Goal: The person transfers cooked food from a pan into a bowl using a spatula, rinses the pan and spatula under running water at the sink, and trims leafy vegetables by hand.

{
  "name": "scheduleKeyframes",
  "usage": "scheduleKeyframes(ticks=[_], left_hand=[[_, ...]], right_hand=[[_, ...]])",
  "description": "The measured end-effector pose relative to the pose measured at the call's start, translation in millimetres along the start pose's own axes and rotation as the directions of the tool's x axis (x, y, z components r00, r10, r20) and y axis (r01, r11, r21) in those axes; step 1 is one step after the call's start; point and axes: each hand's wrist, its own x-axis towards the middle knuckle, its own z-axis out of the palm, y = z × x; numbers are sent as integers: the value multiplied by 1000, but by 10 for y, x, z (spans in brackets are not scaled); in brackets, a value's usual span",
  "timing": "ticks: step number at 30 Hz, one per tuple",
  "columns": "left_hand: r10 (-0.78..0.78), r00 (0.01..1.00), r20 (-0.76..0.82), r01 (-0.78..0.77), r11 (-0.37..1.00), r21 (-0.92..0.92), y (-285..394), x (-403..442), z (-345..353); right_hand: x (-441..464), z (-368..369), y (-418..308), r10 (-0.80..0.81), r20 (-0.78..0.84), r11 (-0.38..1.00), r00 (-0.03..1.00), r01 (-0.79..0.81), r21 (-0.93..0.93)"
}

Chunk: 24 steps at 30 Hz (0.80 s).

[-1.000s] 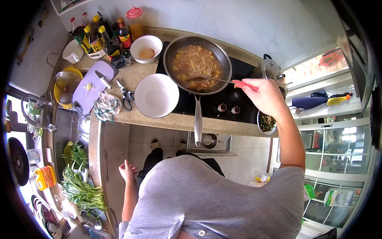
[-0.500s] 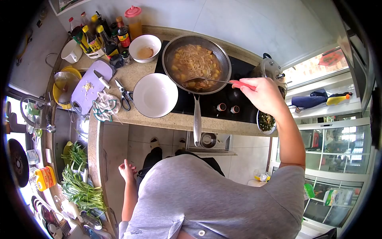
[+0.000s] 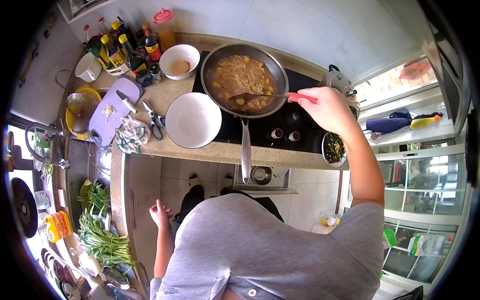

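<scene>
My right hand (image 3: 327,107) is closed round the red handle of a metal spatula (image 3: 267,95). The spatula's head rests in the food in a deep frying pan (image 3: 245,145) on the black hob (image 3: 295,117). Noodle-like strands and yellowish chunks (image 3: 245,80) lie in brown liquid there. My left hand (image 3: 160,214) hangs low beside my body, below the counter, with one finger stretched out and nothing visible in it. Left of the pan stands a large white bowl (image 3: 193,121) with nothing visible inside. A smaller white bowl (image 3: 180,62) behind it holds a little brownish stuff.
Scissors (image 3: 154,121), a cloth (image 3: 132,136) and a purple cutting board (image 3: 115,107) with a knife (image 3: 126,101) lie to the left. Sauce bottles (image 3: 132,55) crowd the back corner. A dish of chopped greens (image 3: 333,149) and a lidded pot (image 3: 340,82) are at right.
My right hand has shifted slightly left and down, and the spatula's head has moved a little up in the pan. The strands look more spread through the liquid. My left hand stays put.
</scene>
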Motion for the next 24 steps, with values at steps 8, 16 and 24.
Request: scheduleKeyframes(ticks=[8,16,24], left_hand=[[-22,1000,-19,23,1000,7,14,-83,26],[87,992,96,-92,995,43,304,-212,344],[143,982,121,-152,986,67,386,-395,522]], right_hand=[[-39,504,570,-117,-381,992,917,89,-89],[-26,1553,1448,-126,-423,992,897,120,-40],[-619,2248,1728,59,-449,987,892,16,162]])
